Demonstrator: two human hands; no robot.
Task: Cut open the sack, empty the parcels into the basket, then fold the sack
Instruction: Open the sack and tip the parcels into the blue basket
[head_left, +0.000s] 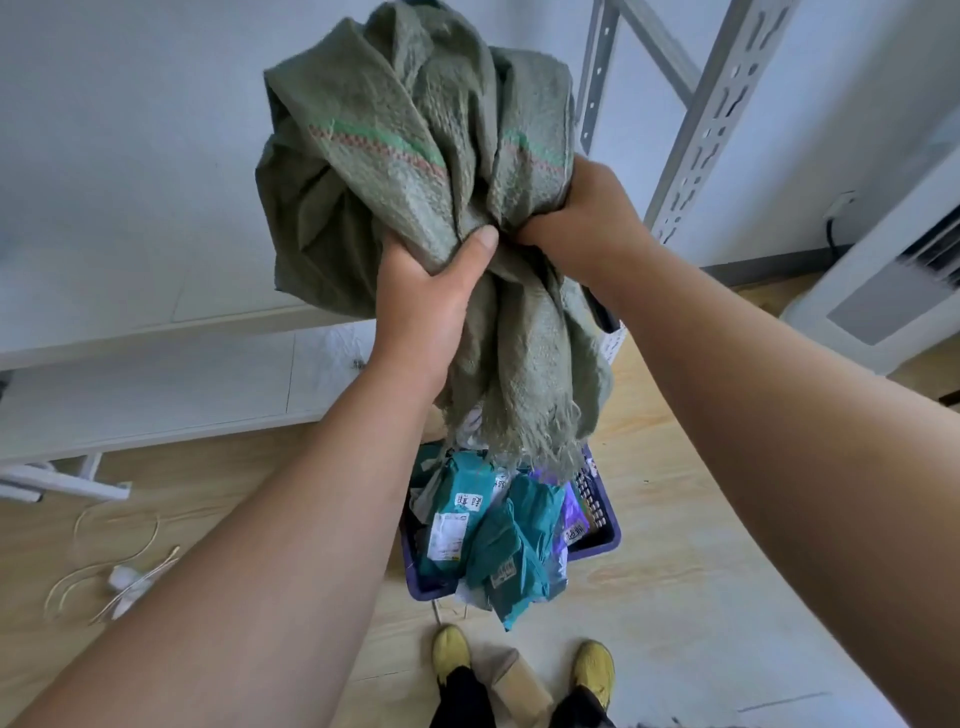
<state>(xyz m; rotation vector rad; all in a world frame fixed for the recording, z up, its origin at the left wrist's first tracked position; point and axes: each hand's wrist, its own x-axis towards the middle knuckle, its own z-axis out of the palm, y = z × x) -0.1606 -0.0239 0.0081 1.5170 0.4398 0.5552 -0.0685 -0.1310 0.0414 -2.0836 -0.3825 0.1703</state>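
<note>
Sack (410, 171) held up high in front of the person, bunched, mouth pointing down over the basket (605, 540). Left hand (431, 291) grips a gathered fold at the sack's middle, thumb pressed on the front of the cloth. Right hand (587, 218) clenches the fabric just beside it on the right, fingers buried in the folds. Both hands sit close together, nearly touching. Sack is grey-green woven plastic, heavily creased, with a green and red stripe across the upper part; lower edge is frayed with loose threads hanging just above the parcels (488, 535). Parcels are teal and purple mailers with white labels, heaped in the purple basket, 1 teal one overhanging its near rim. Basket stands on the wood floor (675, 597) just ahead of 2 yellow shoes (451, 652). White table (145, 395) left, metal rack (711, 119) right, loose cord (119, 566) on floor at left.
</note>
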